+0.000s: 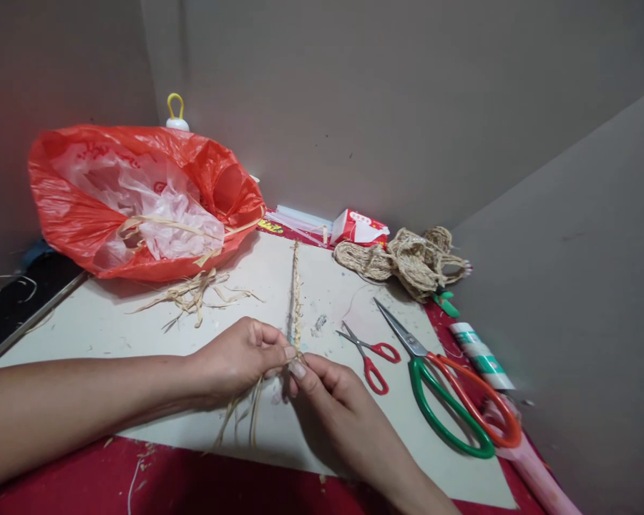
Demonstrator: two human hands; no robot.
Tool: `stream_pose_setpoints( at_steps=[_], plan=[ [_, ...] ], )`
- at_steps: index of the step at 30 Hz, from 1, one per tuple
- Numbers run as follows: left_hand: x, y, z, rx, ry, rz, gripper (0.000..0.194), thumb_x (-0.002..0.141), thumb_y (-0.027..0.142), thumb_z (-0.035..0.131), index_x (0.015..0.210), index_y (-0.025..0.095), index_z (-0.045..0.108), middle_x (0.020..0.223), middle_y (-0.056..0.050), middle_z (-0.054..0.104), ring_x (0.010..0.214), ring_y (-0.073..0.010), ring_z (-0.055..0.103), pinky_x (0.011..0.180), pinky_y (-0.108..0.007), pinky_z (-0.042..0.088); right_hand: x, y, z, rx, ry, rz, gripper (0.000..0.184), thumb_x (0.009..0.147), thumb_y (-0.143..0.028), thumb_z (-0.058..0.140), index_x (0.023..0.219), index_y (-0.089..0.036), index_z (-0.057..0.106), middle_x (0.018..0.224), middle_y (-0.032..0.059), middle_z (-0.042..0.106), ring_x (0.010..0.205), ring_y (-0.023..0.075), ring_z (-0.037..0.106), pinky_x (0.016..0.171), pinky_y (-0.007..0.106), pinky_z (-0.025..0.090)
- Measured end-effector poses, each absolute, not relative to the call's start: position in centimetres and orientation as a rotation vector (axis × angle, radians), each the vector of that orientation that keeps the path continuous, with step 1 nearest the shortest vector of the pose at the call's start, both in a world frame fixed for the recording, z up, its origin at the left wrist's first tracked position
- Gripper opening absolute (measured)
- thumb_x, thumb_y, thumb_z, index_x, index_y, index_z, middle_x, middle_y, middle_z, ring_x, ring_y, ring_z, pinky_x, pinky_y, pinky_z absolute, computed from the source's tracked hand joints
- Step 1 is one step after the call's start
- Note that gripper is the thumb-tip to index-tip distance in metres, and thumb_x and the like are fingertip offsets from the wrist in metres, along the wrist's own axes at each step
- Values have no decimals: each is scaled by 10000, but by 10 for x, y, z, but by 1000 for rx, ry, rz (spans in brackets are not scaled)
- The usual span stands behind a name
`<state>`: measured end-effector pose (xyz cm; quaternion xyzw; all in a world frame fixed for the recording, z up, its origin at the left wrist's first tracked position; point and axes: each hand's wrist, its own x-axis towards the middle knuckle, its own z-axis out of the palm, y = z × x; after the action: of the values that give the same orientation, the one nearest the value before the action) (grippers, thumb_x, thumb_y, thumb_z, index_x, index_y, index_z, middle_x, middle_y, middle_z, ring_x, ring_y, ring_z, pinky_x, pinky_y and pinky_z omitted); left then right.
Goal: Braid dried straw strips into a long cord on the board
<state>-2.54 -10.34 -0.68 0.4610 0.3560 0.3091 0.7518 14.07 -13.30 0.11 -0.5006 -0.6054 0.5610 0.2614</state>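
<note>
A narrow braid of straw-coloured fibre [296,293] runs away from me across the pale board. My left hand [241,354] pinches its near end between thumb and fingers. Right beside it, my right hand [327,386] also pinches the strands, thumb against forefinger, and the fingertips of both hands nearly meet. Loose strands [255,415] hang below my left hand toward the board's front edge. The exact crossing of the strands is hidden by my fingers.
Small red-handled scissors [373,357] and large green-and-orange-handled scissors [440,386] lie open on the right. Coiled braids [416,261] sit behind them, near a red box [359,227]. A red plastic bag [75,214] and fibre scraps [193,293] are at left, by a dark phone-like slab [26,307].
</note>
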Motion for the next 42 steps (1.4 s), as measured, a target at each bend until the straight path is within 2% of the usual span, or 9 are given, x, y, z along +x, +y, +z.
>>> stream_pose_setpoints(
  at_steps=[7,11,14,17,21,25,30,36,42],
  plan=[
    [-30,-100,-7,1123,851,639,301,768,394,617,668,116,557,511,67,419,479,-48,305,478,-200,226,149,-123,-9,-1223,-1276,1929,447,835,-505,558,581,-196,359,474,-93,255,428,59,167,411,222,132],
    [-29,-100,-8,1052,831,637,318,725,416,656,663,122,551,528,37,499,487,-67,411,503,-206,303,147,-125,-7,-1216,-1307,1930,320,850,-460,568,734,-186,451,546,-78,384,437,50,237,415,203,154],
    [-27,-100,-11,977,743,626,335,715,434,664,663,122,552,582,-11,584,542,-109,526,567,-239,390,144,-127,-5,-1154,-1443,1847,231,871,-404,562,864,-181,505,683,-34,494,552,72,378,508,196,292],
    [-27,-99,-14,996,745,605,322,729,415,656,671,109,576,624,-30,606,567,-109,537,589,-242,402,142,-126,-5,-1156,-1596,1733,257,902,-393,507,778,-169,519,706,-15,464,683,108,418,640,224,347],
    [-29,-97,-13,1029,797,597,329,734,423,650,678,107,579,561,16,538,506,-71,442,523,-208,330,146,-123,-7,-1229,-1661,1686,389,921,-444,436,637,-179,416,612,-40,344,580,95,302,542,227,284],
    [-31,-95,-7,1085,814,611,311,740,394,644,631,123,538,498,78,389,471,-44,285,474,-194,215,146,-123,-14,-1160,-1383,1857,432,902,-439,479,574,-194,342,521,-71,264,479,75,199,444,230,184],
    [-32,-95,-4,1230,787,617,239,797,302,558,631,142,496,523,78,365,496,-55,283,491,-194,228,139,-125,-20,-1066,-1012,2018,419,871,-412,525,560,-201,339,458,-83,279,388,55,177,381,226,109],
    [-35,-93,-4,1487,876,521,181,819,249,481,720,129,574,641,22,520,596,-84,435,564,-198,324,134,-129,-15,-1236,-982,1900,436,840,-418,558,510,-177,407,412,-84,279,361,42,190,372,217,98],
    [-38,-88,6,1770,1011,456,194,803,199,468,633,144,542,560,50,425,550,-78,382,532,-194,296,131,-133,-17,-1301,-941,1865,403,845,-407,535,527,-168,469,405,-83,303,341,40,196,359,214,104]
  ],
)
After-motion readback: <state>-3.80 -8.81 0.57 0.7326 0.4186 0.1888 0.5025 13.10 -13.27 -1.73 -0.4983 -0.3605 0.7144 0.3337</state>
